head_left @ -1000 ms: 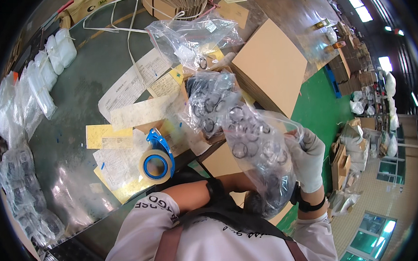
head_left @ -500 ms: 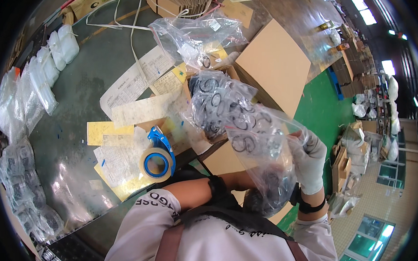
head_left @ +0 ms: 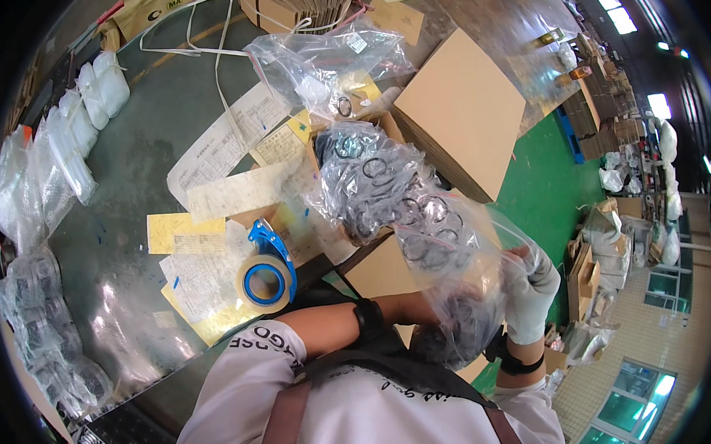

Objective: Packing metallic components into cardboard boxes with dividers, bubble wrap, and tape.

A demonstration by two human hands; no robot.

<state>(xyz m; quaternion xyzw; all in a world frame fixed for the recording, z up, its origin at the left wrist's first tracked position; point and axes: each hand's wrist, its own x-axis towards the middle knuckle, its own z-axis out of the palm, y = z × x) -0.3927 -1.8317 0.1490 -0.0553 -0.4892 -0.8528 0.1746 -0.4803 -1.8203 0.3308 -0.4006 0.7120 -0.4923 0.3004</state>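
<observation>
My right hand [head_left: 529, 298], in a white glove, pinches the edge of a clear plastic bag [head_left: 459, 277]. Black rings show through this bag's upper part, and its lower part hangs toward my lap. My left hand [head_left: 479, 284] reaches in behind the bag from the left; the film blurs its fingers, so its grip is hidden. Just beyond, a heap of clear bags holding black rings [head_left: 377, 167] fills a cardboard box [head_left: 389, 126] and spills over its near side.
On the dark table, a blue tape dispenser [head_left: 272, 261] lies on yellow and white papers [head_left: 203, 280]. A stack of flat cardboard [head_left: 466, 110] rises right of the box. Behind lies another clear bag [head_left: 317, 61]. Bubble-wrapped packs [head_left: 47, 331] line the left edge. Green floor [head_left: 540, 186] shows at right.
My right hand has shifted slightly nearer to me, drawing the bag's edge along. The ringed part of the bag has tilted and lies a little lower. The box and dispenser stay in place.
</observation>
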